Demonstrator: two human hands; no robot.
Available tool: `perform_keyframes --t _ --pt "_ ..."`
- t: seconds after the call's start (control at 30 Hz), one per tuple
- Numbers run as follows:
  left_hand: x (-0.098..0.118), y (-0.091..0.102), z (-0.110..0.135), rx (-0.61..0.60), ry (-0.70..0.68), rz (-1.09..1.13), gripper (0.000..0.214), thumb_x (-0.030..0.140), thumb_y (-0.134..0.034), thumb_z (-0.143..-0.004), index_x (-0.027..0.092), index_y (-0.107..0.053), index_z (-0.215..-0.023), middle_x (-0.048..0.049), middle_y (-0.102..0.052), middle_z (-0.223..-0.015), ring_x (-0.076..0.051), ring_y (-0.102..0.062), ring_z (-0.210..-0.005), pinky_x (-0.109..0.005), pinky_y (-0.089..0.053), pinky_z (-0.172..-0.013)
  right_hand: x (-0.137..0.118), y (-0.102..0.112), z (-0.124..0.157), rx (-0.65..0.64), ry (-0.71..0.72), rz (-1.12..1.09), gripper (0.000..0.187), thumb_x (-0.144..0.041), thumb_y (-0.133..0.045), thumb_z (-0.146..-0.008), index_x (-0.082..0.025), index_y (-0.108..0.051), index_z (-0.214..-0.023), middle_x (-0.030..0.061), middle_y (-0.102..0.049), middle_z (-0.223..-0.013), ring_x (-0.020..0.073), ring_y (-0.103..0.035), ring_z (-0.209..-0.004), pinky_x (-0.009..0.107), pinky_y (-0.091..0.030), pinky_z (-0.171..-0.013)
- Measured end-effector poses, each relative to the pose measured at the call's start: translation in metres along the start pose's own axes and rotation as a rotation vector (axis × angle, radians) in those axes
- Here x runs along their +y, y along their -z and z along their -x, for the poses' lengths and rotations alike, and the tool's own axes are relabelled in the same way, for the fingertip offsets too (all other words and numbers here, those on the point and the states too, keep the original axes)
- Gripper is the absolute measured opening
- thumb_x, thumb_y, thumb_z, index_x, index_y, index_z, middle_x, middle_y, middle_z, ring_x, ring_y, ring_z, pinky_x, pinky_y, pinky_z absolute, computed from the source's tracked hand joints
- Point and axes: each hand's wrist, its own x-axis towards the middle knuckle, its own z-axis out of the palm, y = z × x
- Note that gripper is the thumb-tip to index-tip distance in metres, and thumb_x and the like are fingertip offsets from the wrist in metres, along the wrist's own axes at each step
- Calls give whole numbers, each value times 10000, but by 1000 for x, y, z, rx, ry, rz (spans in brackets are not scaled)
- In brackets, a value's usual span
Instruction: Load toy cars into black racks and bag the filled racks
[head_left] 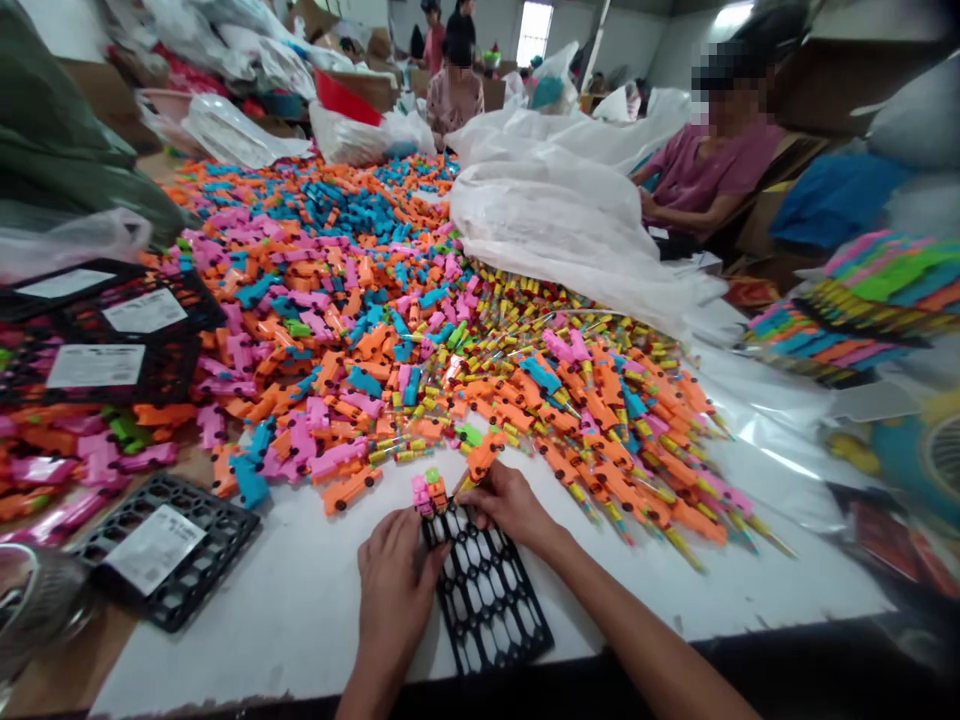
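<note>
A black lattice tray (491,585) lies on the white tabletop in front of me. My left hand (396,570) grips its left edge, thumb over the openings and fingers bent along the side. At the tray's far end sit a pink toy car (421,495) and an orange toy car (436,490), with a bit of green beside them. Between the fingers of my right hand (510,508) is an orange toy car pencil topper (486,455), tilted over the tray's far right corner; its lower part is hidden by the fingers.
A large heap of colourful toy cars (360,340) spreads beyond the tray. Car-topped pencils (615,450) lie to the right, near a white plastic sack (555,210). Labelled black trays (157,550) are at left. A co-worker (712,170) sits at right.
</note>
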Motion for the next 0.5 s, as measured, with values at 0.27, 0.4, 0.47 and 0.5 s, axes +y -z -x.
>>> perform_keyframes --t 0.27,0.4,0.47,0.5 --pt "-1 1 -2 -1 20 4 431 462 -525 -834 165 -610 -1135 -121 -667 -1169 -316 -533 -1155 -499 -434 -928 -12 -3 5 -51 223 216 112 -304 -602 -840 -216 -533 -851 -45 -603 -692 77 -523 -472 190 -418 -475" --pt "2 3 -2 -19 53 13 433 457 -527 -834 174 -604 -1152 -110 -665 -1183 -318 -523 -1173 -508 -412 -960 -7 -2 2 -41 -20 -87 289 -406 -676 -764 -226 -481 -879 -72 -572 -598 92 -474 -355 196 -328 -337" --pt "3 3 -1 -23 59 1 438 461 -525 -835 184 -599 -1166 -112 -666 -1177 -316 -525 -1175 -508 -413 -963 -4 -2 2 -32 -12 -113 301 -419 -691 -747 -218 -499 -863 -58 -591 -643 85 -462 -358 203 -331 -347" --pt "3 3 0 -22 58 -7 442 463 -523 -835 183 -599 -1170 -117 -667 -1172 -316 -527 -1173 -507 -417 -960 -4 -2 3 -36 29 -78 266 -414 -674 -766 -215 -517 -847 -53 -590 -652 83 -464 -375 208 -348 -371"
